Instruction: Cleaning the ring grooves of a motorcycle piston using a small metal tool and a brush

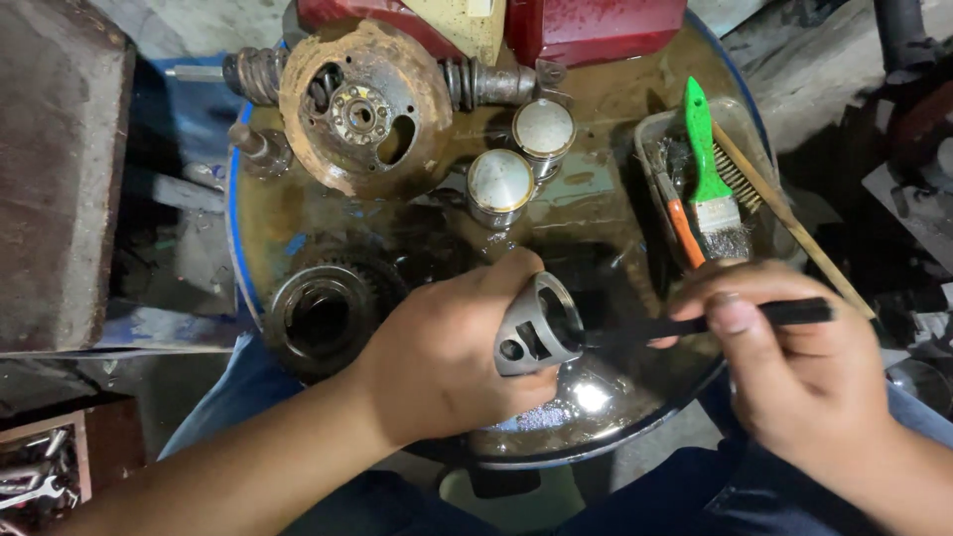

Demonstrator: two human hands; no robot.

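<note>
You're over the oily blue drum top; rusty disc at its far edge, gear ring near left, two pistons mid-drum. Your left hand comes in from lower left, fingers wrapped round a grey piston, open end facing right. Right hand pinches a black brush, tip inside the piston.

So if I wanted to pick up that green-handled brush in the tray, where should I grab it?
Probably by the green handle of the brush, coming from above: it juts up over the tray's far rim, bare and free, while the bristles lie low beside the right hand.
</note>
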